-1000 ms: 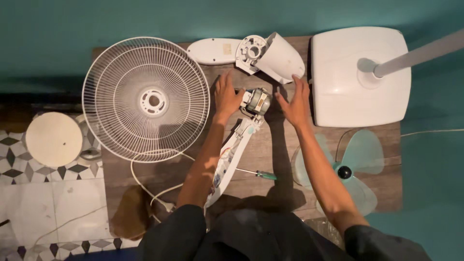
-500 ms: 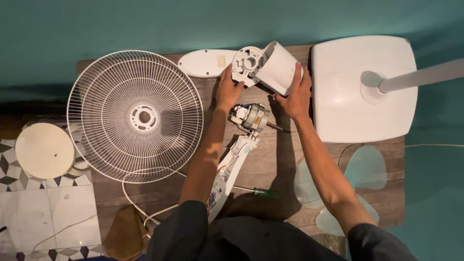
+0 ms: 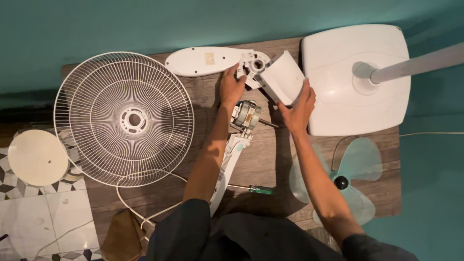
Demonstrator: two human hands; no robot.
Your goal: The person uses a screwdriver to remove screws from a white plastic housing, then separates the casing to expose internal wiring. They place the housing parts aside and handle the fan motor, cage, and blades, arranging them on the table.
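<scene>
Forearms stretch forward over the wooden board (image 3: 159, 203). Left hand (image 3: 231, 87) and right hand (image 3: 298, 110) grasp the white motor housing (image 3: 276, 75) from either side, fingers curled on it, above the bare motor (image 3: 245, 116).

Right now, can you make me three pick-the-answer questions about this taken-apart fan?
1. Where is the screwdriver?
A. Between the person's arms
B. On the white base
C. Inside the grille

2. What colour are the fan blades?
A. Red
B. See-through blue-green
C. Black

3. What is the right hand doing?
A. Resting flat on the floor
B. Gripping the white motor cover
C. Pulling the cord

Answers:
1 A, it lies on the wooden board between both forearms.
2 B, the board shows through them.
3 B, its fingers wrap the cover's edge.
</scene>
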